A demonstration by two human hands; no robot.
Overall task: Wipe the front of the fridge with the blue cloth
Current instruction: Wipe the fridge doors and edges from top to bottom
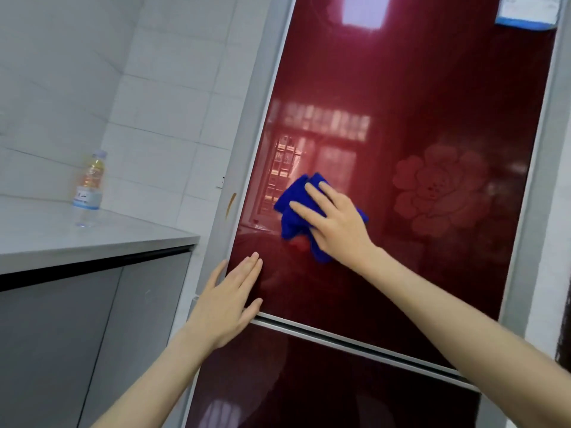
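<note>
The fridge (417,88) fills the right of the view, with a glossy dark red front, a pale flower pattern and a grey frame. My right hand (333,223) lies flat on the crumpled blue cloth (293,208) and presses it against the upper door, left of the flower. My left hand (228,301) rests flat with fingers together on the lower left corner of the upper door, just above the grey gap between the two doors. The lower door (324,393) shows below that gap.
A grey counter (92,239) over grey cabinet doors stands to the left of the fridge. A plastic bottle (89,189) with yellowish liquid stands on it by the white tiled wall. A blue-edged label (528,10) sticks at the door's top right.
</note>
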